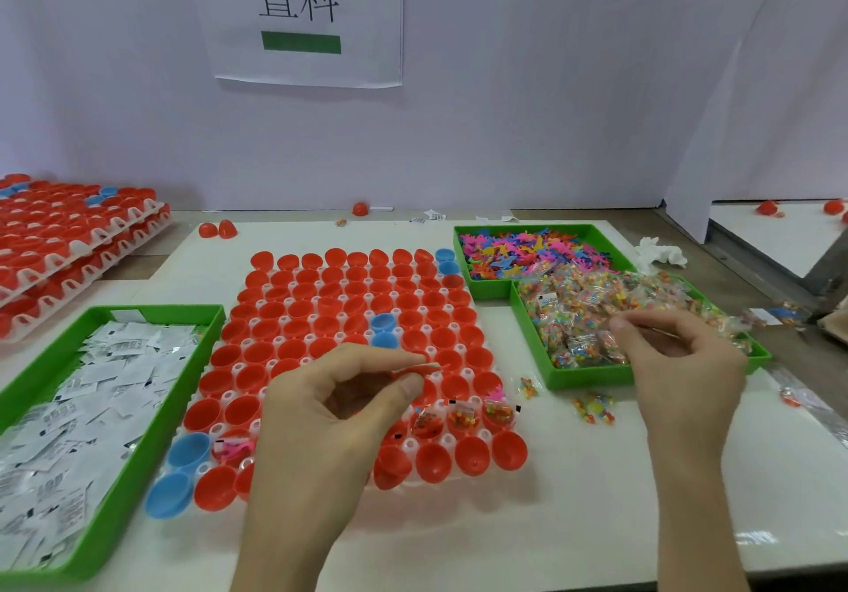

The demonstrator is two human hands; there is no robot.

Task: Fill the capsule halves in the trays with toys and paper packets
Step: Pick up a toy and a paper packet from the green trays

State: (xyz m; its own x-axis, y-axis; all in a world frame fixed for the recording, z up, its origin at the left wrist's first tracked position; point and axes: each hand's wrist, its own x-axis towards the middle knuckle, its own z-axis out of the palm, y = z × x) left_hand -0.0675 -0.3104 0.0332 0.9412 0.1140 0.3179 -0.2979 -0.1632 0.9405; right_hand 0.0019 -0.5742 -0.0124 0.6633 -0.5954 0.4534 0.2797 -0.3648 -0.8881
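Left hand (330, 412) pinches thin pale strip (429, 366), perhaps paper, over tray (410, 444). Right hand (683, 357) pinches clear packet (654, 329) above bin (592, 379) of bead packets.

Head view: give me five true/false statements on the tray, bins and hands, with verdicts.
1. Every half in the capsule tray is red. False: a few blue halves sit among the red ones.
2. The paper packets lie in a green bin left of the tray. True.
3. The right hand is over the paper packets. False: it is over the bead packet bin.
4. Some near-row halves already hold fillings. True: see the filled halves.
5. The left hand pinches a thin piece above the tray. True.
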